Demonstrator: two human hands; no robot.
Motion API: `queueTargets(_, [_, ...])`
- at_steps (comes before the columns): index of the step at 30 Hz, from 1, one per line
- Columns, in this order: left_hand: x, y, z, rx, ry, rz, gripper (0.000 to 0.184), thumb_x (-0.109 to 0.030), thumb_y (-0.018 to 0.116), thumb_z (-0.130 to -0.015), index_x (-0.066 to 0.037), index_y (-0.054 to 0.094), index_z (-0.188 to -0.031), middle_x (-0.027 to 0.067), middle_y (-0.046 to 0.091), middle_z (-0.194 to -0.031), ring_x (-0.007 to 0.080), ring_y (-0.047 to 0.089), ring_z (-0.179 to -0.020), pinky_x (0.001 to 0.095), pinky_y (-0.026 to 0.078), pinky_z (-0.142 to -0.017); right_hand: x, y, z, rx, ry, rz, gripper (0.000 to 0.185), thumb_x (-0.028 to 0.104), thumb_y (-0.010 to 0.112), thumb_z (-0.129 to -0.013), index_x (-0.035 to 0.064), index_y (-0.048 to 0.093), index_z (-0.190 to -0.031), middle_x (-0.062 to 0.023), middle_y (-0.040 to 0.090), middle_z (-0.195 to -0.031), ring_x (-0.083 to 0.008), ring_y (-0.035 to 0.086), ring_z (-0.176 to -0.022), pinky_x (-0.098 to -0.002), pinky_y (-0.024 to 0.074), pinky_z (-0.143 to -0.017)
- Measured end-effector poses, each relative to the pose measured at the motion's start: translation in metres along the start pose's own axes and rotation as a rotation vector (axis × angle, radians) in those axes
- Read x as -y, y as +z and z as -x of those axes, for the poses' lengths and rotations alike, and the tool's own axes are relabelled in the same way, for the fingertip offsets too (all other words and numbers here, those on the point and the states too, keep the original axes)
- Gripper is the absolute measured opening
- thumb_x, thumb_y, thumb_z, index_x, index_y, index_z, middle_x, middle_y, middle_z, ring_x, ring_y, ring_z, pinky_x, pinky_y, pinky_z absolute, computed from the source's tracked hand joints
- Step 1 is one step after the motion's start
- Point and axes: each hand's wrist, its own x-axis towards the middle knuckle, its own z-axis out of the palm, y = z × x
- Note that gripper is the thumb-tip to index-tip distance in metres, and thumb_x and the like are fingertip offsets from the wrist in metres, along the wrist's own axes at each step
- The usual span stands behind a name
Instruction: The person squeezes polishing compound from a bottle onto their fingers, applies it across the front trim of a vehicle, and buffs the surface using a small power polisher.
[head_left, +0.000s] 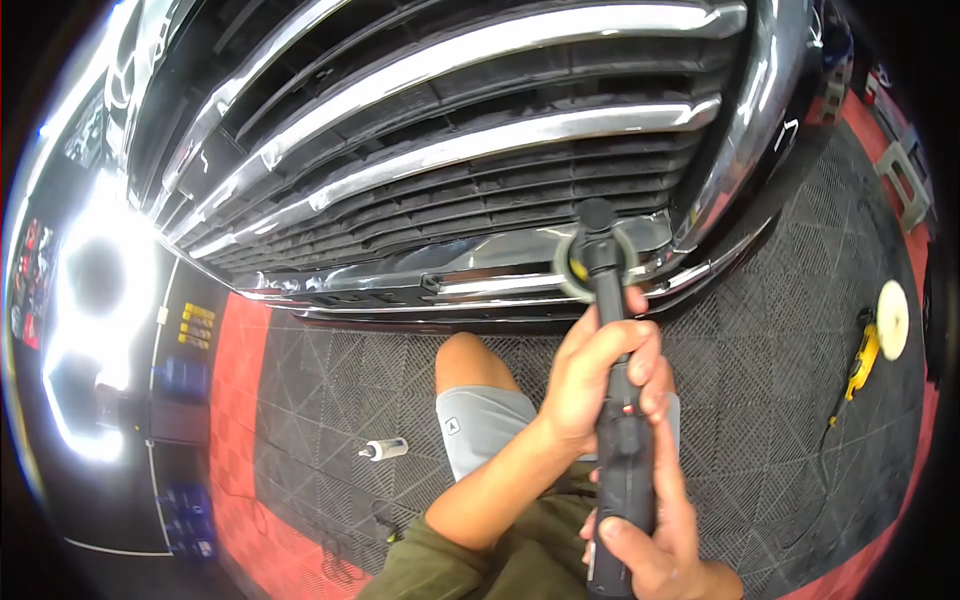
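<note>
The floor (320,375) was laid in dark ribbed tiles, with a red border (236,365) visible along both sides. On the left, a white bottle (386,448) lay on its side on the dark tiles, its narrow tip pointing left. On the right, I noted a yellow tool (862,365) with a pale round pad (892,320), lying on the floor; a dark cord (825,445) trailed from it. Beyond stood a grey stand (905,185). At far left, white lights (60,390) glared near stacked yellow items (197,326), too blurred to identify.
</note>
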Motion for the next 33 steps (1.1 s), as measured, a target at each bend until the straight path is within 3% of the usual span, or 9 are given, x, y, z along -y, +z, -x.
queueTargets(1, [-0.007, -0.010, 0.006, -0.002, 0.036, 0.025, 0.021, -0.009, 0.050, -0.098, -0.011, 0.044, -0.119, 0.0049, 0.047, -0.066, 0.0211, 0.051, -0.048, 0.0391, 0.048, -0.045, -0.011, 0.003, -0.012, 0.060, -0.116, 0.082, 0.093, -0.003, 0.056, -0.093, -0.0069, -0.012, -0.157, -0.0203, 0.022, -0.160, -0.0210, 0.040, -0.138, -0.0315, 0.0336, -0.112])
queueTargets(2, [-0.015, -0.020, 0.012, -0.004, 0.069, 0.050, 0.022, -0.010, 0.051, -0.098, -0.011, 0.043, -0.119, 0.0055, 0.048, -0.066, 0.0211, 0.052, -0.049, 0.0385, 0.048, -0.045, -0.009, 0.015, -0.011, -0.022, 0.057, 0.010, 0.101, 0.006, 0.061, -0.091, 0.0083, -0.013, -0.160, -0.0210, 0.049, -0.130, -0.0190, 0.066, -0.082, -0.0338, 0.0588, -0.068])
queueTargets(4, [-0.033, -0.033, 0.028, -0.026, 0.134, 0.076, 0.022, -0.011, 0.050, -0.098, -0.013, 0.045, -0.119, 0.0046, 0.046, -0.065, 0.0203, 0.051, -0.048, 0.0386, 0.048, -0.045, -0.027, 0.015, -0.029, 0.182, -0.062, 0.241, 0.101, 0.004, 0.062, -0.092, 0.0097, -0.012, -0.161, -0.0197, 0.054, -0.127, -0.0187, 0.067, -0.081, -0.0346, 0.0577, -0.069])
queueTargets(5, [-0.042, -0.039, 0.036, -0.058, 0.165, 0.098, 0.021, -0.011, 0.050, -0.099, -0.014, 0.046, -0.119, 0.0041, 0.045, -0.064, 0.0200, 0.050, -0.048, 0.0386, 0.048, -0.045, -0.025, 0.026, -0.036, 0.227, -0.046, 0.006, 0.090, 0.000, 0.056, -0.096, -0.0079, -0.010, -0.157, -0.0210, 0.014, -0.164, -0.0228, 0.022, -0.149, -0.0326, 0.0205, -0.119])
queueTargets(10, [-0.068, -0.060, 0.055, -0.089, 0.256, 0.116, 0.018, -0.011, 0.047, -0.099, -0.014, 0.047, -0.117, 0.0032, 0.045, -0.064, 0.0200, 0.050, -0.048, 0.0389, 0.048, -0.045, -0.036, 0.038, -0.059, 0.352, -0.168, 0.182, 0.089, 0.001, 0.057, -0.096, -0.0096, -0.007, -0.156, -0.0239, 0.013, -0.164, -0.0255, 0.019, -0.151, -0.0350, 0.0185, -0.121])
queueTargets(16, [-0.040, -0.034, 0.026, -0.019, 0.139, 0.056, 0.022, -0.009, 0.051, -0.098, -0.011, 0.045, -0.119, 0.0034, 0.046, -0.064, 0.0202, 0.052, -0.049, 0.0390, 0.049, -0.045, -0.016, 0.041, -0.020, -0.035, -0.016, 0.300, 0.088, 0.000, 0.057, -0.093, 0.0037, 0.003, -0.162, -0.0146, 0.051, -0.141, -0.0191, 0.062, -0.105, -0.0290, 0.0504, -0.088])
queueTargets(18, [-0.029, -0.028, 0.013, 0.067, 0.077, 0.077, 0.022, -0.010, 0.053, -0.098, -0.009, 0.044, -0.118, 0.0044, 0.049, -0.066, 0.0216, 0.056, -0.051, 0.0399, 0.050, -0.048, -0.004, 0.049, -0.014, -0.150, 0.064, 0.208, 0.092, 0.009, 0.062, -0.093, 0.0129, 0.003, -0.163, -0.0134, 0.064, -0.098, -0.0176, 0.062, -0.073, -0.0291, 0.0527, -0.065])
queueTargets(28, [-0.072, -0.060, 0.051, -0.061, 0.206, 0.070, 0.021, -0.008, 0.052, -0.098, -0.009, 0.043, -0.117, 0.0061, 0.050, -0.066, 0.0227, 0.057, -0.051, 0.0393, 0.052, -0.049, -0.021, 0.076, -0.044, 0.017, 0.170, 0.186, 0.092, 0.010, 0.062, -0.092, 0.0117, 0.005, -0.164, -0.0145, 0.059, -0.123, -0.0196, 0.063, -0.082, -0.0306, 0.0537, -0.068])
queueTargets(33, [-0.064, -0.060, 0.048, -0.029, 0.233, 0.067, 0.022, -0.007, 0.052, -0.098, -0.008, 0.044, -0.118, 0.0060, 0.052, -0.069, 0.0220, 0.059, -0.052, 0.0377, 0.053, -0.050, -0.031, 0.072, -0.037, -0.046, 0.108, 0.247, 0.097, 0.017, 0.067, -0.091, 0.0134, 0.002, -0.163, -0.0154, 0.064, -0.100, -0.0206, 0.063, -0.072, -0.0313, 0.0546, -0.062])
